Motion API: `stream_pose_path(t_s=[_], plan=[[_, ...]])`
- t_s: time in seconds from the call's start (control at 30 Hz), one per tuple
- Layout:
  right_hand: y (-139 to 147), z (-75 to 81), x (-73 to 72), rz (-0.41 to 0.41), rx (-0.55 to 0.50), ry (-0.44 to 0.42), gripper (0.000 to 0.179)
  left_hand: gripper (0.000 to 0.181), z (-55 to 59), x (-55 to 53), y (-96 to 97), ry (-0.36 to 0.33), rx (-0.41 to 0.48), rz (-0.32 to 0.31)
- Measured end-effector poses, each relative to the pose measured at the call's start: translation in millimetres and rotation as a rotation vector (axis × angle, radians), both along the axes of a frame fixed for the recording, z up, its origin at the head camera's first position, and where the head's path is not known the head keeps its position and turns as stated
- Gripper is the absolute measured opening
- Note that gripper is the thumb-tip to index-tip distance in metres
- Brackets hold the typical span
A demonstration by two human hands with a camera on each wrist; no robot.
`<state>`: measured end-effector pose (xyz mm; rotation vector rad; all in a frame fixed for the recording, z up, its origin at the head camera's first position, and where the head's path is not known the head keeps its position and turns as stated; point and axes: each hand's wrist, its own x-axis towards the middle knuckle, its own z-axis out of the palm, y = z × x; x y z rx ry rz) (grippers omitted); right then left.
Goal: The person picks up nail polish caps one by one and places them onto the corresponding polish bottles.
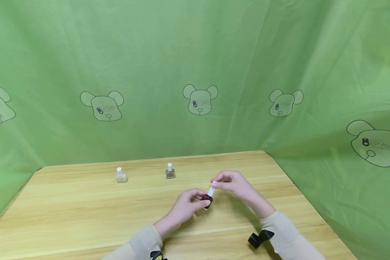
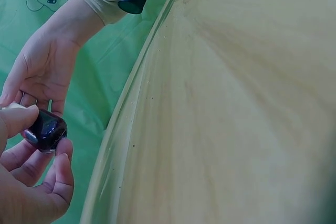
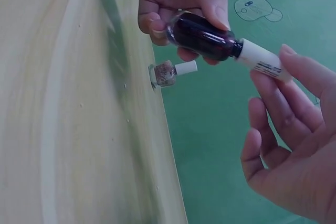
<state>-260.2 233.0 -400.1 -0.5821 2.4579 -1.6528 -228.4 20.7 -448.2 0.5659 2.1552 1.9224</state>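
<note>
Over the table's middle right, a dark red nail polish bottle (image 1: 207, 200) with a white cap (image 1: 212, 189) is held tilted between both hands. My left hand (image 1: 184, 207) grips the glass body between thumb and fingers. The cap's upper end is pinched by my right hand (image 1: 234, 185), thumb against fingertips. In the right wrist view the white cap (image 3: 261, 59) sits at the neck of the dark bottle (image 3: 202, 35), with a short dark collar showing between them. The left wrist view shows the bottle's glossy base (image 2: 47, 130); its cap is mostly behind a thumb there.
Two more white-capped nail polish bottles stand toward the back of the wooden table (image 1: 84, 213): a clear or pale one (image 1: 121, 177) at left and a brownish one (image 1: 170, 172) nearer the middle. A green curtain (image 1: 156, 133) with bear drawings surrounds the back and sides.
</note>
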Motion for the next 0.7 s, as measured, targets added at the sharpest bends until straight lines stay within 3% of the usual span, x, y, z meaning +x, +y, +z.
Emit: stream_pose_path(t_s=[0.47, 0.57, 0.7], plan=[[-8.6, -5.0, 3.7, -0.063, 0.013, 0.108, 0.022, 0.024, -0.5, 2.0, 0.9, 0.008, -0.011, 0.011], [-8.6, -4.4, 3.4, -0.046, 0.035, 0.107, 0.019, 0.025, -0.1, 1.7, 1.5, 0.004, -0.005, 0.021], [-6.2, -5.6, 1.3, 0.031, 0.002, 0.036, 0.034, 0.027, -1.0, 0.7, 1.7, -0.001, 0.007, 0.025]])
